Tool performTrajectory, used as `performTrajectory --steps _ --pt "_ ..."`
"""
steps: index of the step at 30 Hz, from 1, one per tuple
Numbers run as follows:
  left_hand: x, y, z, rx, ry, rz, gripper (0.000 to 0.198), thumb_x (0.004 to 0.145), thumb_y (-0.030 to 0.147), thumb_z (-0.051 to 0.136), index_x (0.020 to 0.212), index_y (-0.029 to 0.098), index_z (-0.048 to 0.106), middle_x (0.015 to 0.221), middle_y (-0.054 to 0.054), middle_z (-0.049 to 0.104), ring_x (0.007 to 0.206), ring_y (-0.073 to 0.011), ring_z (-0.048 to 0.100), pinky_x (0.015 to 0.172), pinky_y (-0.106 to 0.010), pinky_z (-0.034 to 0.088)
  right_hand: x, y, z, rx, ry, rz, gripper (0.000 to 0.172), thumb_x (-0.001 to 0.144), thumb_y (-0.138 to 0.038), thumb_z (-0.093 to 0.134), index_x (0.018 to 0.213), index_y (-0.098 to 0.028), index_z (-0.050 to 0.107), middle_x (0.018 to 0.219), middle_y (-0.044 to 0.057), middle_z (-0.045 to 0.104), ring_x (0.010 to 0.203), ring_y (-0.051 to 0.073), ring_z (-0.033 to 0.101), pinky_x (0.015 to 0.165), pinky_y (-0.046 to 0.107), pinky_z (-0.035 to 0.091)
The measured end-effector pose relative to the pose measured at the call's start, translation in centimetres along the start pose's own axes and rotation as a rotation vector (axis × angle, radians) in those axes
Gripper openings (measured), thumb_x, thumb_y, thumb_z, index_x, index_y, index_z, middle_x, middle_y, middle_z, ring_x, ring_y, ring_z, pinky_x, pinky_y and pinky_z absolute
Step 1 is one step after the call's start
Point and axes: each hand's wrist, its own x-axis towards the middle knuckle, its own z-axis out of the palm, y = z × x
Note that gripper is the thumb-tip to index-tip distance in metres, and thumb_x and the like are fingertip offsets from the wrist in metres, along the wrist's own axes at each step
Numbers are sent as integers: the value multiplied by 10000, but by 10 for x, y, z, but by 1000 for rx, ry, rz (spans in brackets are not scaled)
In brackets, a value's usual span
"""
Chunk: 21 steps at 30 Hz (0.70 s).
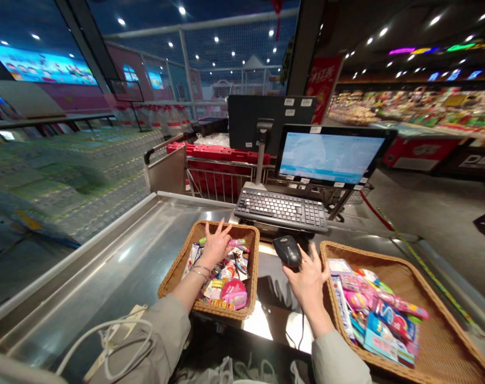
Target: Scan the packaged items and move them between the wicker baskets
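Observation:
My left hand (216, 245) reaches into a small wicker basket (177, 272) full of colourful packets, fingers spread over the items, holding nothing I can see. My right hand (308, 277) is wrapped round the back of a black handheld barcode scanner (288, 249) that sits between the two baskets. To the right, a larger wicker basket (438, 325) holds several toothbrush packs and other packets (376, 314).
A grey keyboard (282, 209) and a lit till screen (330, 157) stand behind the baskets on the steel checkout counter (118, 261). Red shopping carts (218, 170) sit beyond. Stacked water bottle packs (66, 181) line the left. White plastic bags (118, 336) hang near me.

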Motion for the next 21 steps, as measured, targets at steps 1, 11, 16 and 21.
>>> performTrajectory --steps 1,11,16,21 --pt "3 3 -1 8 13 2 82 845 274 622 886 239 684 1469 -49 495 1469 -350 224 1121 -700 -169 0 -2 -1 2 -1 -6 299 787 -385 533 963 -221 711 1227 80 674 1392 319 323 1098 615 129" --pt "25 34 -14 -34 88 10 80 851 251 613 906 225 665 1511 -56 438 1489 -349 145 1105 -712 -194 -2 -12 -1 -6 -1 -57 202 784 -345 560 847 -220 705 1237 90 667 1391 339 320 1078 653 108" --pt "30 47 -16 -61 91 19 83 862 232 592 901 222 663 1512 -57 437 1490 -353 135 1103 -727 -179 -5 -18 -4 -12 -25 -73 182 773 -336 572 838 -229 704 1263 73 655 1403 338 304 1082 655 96" --pt "31 53 -15 -83 130 44 70 847 221 606 883 217 665 1496 -70 458 1484 -355 164 1113 -724 -161 -6 -20 -6 -15 -41 -64 175 758 -326 580 836 -234 707 1282 59 646 1409 337 297 1085 654 77"
